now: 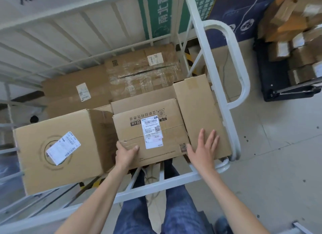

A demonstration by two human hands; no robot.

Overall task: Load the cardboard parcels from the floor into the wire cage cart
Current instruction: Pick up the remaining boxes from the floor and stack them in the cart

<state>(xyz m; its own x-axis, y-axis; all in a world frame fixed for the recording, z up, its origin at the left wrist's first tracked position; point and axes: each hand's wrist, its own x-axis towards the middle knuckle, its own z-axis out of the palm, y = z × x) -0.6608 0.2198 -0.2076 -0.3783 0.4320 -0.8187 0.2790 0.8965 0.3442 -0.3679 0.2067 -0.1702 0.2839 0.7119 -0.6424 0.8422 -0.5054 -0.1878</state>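
parcel (132, 132) brown, label (153, 132) white | cage cart (200, 33) white | jeans (181, 211) blue | banner (162, 12) green

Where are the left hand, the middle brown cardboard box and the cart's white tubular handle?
Left hand (125, 156): head view, back of hand.
Middle brown cardboard box (130, 132): head view, top face, left of label.
White tubular cart handle (243, 71): head view, outer bar.

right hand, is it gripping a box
No, the right hand has straight, spread fingers over the tall box, curled round nothing.
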